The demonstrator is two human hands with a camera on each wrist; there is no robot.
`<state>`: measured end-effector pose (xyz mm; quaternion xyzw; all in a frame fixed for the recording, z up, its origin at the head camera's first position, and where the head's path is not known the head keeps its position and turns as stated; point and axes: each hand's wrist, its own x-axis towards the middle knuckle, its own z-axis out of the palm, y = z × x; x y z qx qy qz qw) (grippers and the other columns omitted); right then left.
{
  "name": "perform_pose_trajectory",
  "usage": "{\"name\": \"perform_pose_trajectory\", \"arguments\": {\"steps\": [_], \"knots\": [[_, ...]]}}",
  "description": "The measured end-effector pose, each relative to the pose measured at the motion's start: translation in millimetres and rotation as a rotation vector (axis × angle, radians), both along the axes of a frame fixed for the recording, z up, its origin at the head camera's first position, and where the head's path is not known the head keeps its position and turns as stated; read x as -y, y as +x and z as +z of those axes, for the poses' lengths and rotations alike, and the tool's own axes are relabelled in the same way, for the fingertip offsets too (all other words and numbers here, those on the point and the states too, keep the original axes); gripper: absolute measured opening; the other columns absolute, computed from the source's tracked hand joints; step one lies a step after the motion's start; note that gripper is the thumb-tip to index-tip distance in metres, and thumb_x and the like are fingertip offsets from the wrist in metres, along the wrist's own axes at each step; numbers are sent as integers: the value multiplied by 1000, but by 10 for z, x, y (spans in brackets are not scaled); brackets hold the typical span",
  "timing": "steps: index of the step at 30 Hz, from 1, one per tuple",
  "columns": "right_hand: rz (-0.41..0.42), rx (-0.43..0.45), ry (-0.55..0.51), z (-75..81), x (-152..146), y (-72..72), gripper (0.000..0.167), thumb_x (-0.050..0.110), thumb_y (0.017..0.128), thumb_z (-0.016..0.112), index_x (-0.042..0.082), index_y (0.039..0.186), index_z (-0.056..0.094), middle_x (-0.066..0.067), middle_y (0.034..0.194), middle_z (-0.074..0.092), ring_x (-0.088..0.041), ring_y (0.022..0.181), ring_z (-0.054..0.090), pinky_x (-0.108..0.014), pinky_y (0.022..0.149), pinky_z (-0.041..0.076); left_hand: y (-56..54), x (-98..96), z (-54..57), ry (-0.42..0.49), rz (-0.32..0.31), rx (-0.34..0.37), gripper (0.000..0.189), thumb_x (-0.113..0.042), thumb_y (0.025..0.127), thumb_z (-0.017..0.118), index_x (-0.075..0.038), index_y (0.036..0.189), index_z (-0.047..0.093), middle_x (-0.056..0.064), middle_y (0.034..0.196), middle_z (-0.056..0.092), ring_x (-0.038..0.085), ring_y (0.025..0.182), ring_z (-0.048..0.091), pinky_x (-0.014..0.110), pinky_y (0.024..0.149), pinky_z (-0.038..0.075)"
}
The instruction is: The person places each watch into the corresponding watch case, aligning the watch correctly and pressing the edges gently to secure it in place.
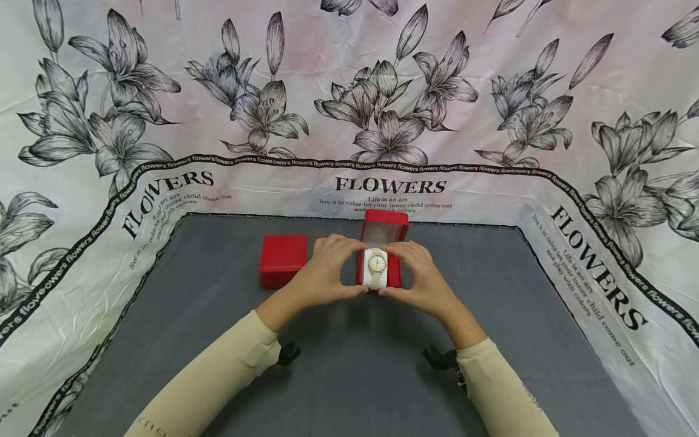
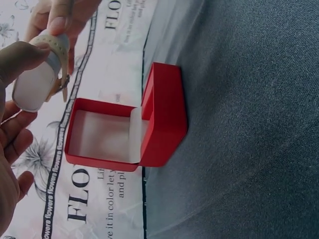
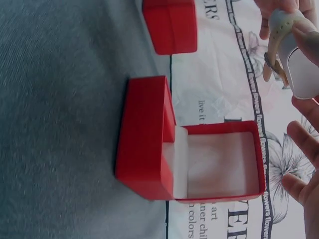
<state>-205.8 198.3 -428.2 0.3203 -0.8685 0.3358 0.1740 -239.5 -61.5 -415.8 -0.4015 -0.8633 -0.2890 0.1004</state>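
A wristwatch point(image 1: 377, 263) with a pale dial and cream strap is wrapped round a white cushion point(image 2: 32, 89). Both hands hold it between them, above an open red box point(image 2: 169, 114). My left hand point(image 1: 327, 271) pinches the left side with thumb and fingers. On the other side, my right hand point(image 1: 419, 276) pinches it in the same way. Both wrist views show the strap's buckle point(image 2: 64, 83) hanging at the cushion's underside. The box's hinged lid point(image 3: 222, 164) stands raised at the back, its pale lining showing.
A closed red box point(image 1: 283, 260) sits on the grey cloth point(image 1: 360, 376) to the left of the open one. Behind, a white floral curtain point(image 1: 393, 182) with printed lettering rises along the table's back and sides.
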Motion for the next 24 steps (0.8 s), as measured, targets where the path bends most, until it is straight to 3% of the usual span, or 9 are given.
{"name": "perform_pose_trajectory", "arguments": {"steps": [13, 24], "knots": [[-28, 54, 75, -38, -148, -94, 79, 26, 76, 91, 14, 146, 55, -7, 140, 60, -27, 133, 48, -62, 114, 25, -100, -152, -29, -55, 48, 46, 77, -47, 76, 88, -23, 142, 57, -4, 137, 62, 11, 121, 46, 46, 106, 30], [-88, 118, 102, -122, -227, -235, 77, 26, 77, 92, 15, 144, 56, -7, 140, 61, -29, 135, 46, -64, 116, 23, -264, -284, -124, -113, 65, 82, 77, -46, 80, 86, -21, 146, 55, -4, 137, 63, 15, 122, 45, 47, 104, 28]]}}
